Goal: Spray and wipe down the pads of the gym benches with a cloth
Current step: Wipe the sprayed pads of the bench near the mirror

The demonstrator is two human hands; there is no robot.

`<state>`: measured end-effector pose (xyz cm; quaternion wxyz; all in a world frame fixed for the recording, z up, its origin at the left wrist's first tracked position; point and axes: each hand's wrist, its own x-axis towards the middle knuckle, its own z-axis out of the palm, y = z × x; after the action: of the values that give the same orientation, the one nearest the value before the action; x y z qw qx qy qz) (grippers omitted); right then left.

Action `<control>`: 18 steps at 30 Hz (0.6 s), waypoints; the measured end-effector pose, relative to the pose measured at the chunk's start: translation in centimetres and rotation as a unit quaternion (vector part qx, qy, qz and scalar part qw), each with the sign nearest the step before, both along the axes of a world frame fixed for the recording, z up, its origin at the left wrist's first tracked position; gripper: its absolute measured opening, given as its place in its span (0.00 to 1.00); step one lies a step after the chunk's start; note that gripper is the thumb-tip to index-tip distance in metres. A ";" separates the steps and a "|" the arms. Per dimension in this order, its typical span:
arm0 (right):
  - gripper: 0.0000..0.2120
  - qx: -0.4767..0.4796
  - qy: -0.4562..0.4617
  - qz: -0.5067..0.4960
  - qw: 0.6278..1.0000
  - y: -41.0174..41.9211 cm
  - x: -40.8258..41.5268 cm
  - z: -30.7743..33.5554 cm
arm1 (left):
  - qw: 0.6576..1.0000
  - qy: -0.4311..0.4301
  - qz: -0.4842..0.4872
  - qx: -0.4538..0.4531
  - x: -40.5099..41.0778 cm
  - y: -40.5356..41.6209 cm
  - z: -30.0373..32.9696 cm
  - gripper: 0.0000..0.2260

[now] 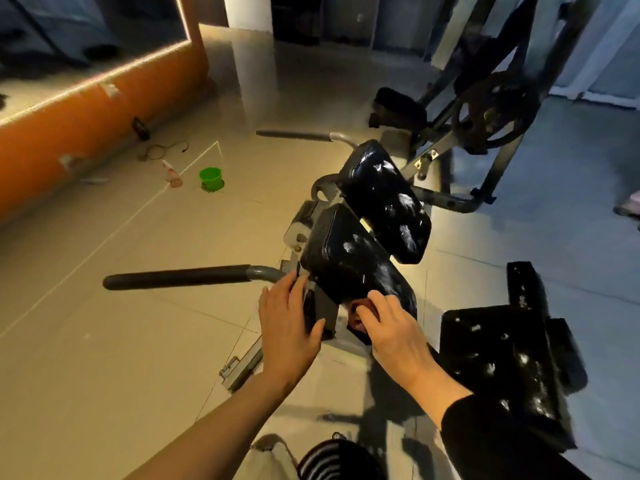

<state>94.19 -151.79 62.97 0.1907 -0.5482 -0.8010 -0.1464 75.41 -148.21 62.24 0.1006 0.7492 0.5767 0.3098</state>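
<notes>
- Near pad (349, 258) is sitting tilted on the bench frame just ahead of both hands, flecked with white spray, so it is likely awaiting wiping.
- Right hand (391, 330) is curling its fingers around a reddish wad, seemingly the cloth (356, 315), at the pad's lower edge.
- Left hand (287, 320) is resting with fingers straight on the pad's side (probably steadying it).
- Counting: three foam-flecked pads, two handlebars, one green bucket (210, 178), one bottle (172, 173) lying on the floor.
</notes>
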 end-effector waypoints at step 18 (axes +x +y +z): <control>0.22 0.072 -0.059 0.044 0.995 1.6 -2.6 2.0 | 0.997 -0.007 -0.018 0.069 1.2 -0.9 -3.0 0.38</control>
<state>91.59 -150.20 64.92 0.1885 -0.4875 -0.8216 -0.2274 76.62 -149.15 59.25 0.0581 0.7627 0.5392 0.3524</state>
